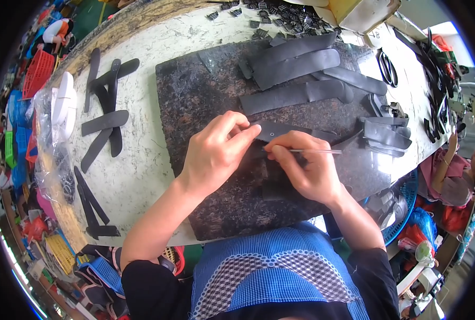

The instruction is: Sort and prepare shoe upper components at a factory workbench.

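Note:
My left hand (216, 154) is closed, thumb and fingers pinched at the left end of a black, leather-like strip (288, 131) that bears small light ring marks. In my right hand (311, 169) is a thin, pale, pen-like stick (330, 151), gripped between thumb and fingers just below the strip; its tip is hidden by the fingers. Under both hands lies a dark speckled stone slab (221, 216). Wide black strips (298, 69) are piled on the slab beyond my hands, and shorter folded black pieces (386, 133) lie to the right.
Small black buckles (285, 18) are scattered at the far edge of the white table (141, 197). Black-handled scissors (387, 69) lie far right. More black strips (107, 122) and wrapped white pieces (64, 106) are on the left. A blue basket (408, 194) stands below right; a co-worker (453, 176) sits beyond.

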`<move>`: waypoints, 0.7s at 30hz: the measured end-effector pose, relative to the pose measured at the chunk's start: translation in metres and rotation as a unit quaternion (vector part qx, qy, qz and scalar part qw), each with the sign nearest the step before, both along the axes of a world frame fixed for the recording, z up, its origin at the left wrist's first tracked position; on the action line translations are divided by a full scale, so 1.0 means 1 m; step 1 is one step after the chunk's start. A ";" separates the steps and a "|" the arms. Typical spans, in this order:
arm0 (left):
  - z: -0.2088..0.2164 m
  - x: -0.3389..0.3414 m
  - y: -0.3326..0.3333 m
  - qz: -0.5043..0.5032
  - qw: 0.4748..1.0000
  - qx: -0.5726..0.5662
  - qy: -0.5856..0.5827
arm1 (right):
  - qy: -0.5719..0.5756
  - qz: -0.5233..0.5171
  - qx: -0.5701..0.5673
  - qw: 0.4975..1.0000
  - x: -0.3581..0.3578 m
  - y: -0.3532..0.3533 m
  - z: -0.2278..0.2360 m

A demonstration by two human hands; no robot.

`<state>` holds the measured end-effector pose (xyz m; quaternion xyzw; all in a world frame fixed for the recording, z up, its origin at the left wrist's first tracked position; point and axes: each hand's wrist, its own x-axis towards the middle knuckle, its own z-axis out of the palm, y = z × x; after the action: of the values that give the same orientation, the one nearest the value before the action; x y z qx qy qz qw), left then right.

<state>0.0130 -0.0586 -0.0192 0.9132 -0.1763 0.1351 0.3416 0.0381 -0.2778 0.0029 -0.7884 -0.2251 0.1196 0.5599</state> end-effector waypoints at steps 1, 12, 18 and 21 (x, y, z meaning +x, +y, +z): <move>-0.001 -0.001 0.001 -0.005 1.000 -0.009 0.000 | -0.046 0.013 -0.013 0.999 0.001 0.003 -0.003; 0.011 -0.044 0.006 -0.103 0.990 -0.040 -0.085 | 0.102 -0.025 0.006 0.994 -0.009 -0.025 0.022; -0.005 -0.076 -0.009 -0.172 0.984 0.018 -0.050 | -0.044 0.138 -0.035 0.989 -0.025 -0.032 0.000; -0.001 -0.074 -0.011 -0.167 0.985 0.013 -0.046 | -0.061 0.150 -0.057 0.985 -0.025 -0.032 0.004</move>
<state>-0.0614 -0.0693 -0.0206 0.8682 -0.3434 0.1158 0.3391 0.0134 -0.3102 0.0068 -0.7825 -0.3671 0.1663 0.4747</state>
